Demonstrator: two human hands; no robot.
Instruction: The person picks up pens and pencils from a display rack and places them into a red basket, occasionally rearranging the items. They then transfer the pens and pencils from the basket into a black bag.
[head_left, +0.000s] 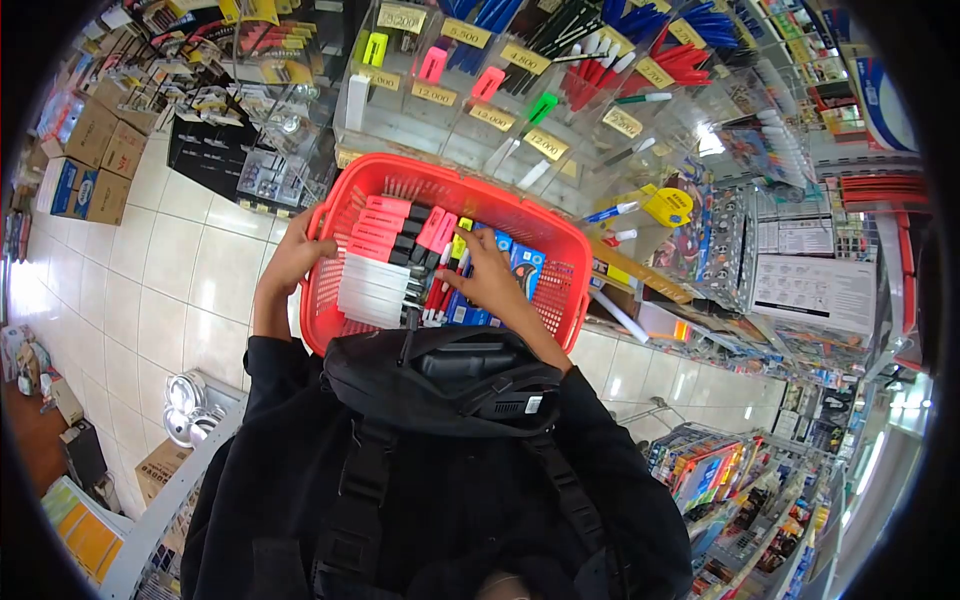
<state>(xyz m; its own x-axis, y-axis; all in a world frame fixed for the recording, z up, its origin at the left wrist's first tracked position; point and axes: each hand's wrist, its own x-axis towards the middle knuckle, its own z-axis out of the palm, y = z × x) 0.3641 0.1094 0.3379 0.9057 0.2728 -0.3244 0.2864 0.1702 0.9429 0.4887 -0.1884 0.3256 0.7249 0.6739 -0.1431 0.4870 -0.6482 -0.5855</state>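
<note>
Well, the pink highlighters (375, 228) lie in a row inside the red basket (462, 180), toward its left side, with white-bodied markers (372, 290) lined up just below them. The right hand (488, 275) reaches in beside the yellow highlighter (461, 240) and red pens (436, 298), thumb and fingers parted (whether they pinch anything, I cannot tell). Blue packs (528, 262) lie to the right of these. The left hand (292, 258) holds the basket's left rim, thumb hooked over the edge. A black bag (430, 375) sits across the person's front, near the basket. Beyond stands a clear display rack (430, 115) of pens with price labels; cardboard boxes (105, 195) stand farther left on the tiled floor (185, 270).
</note>
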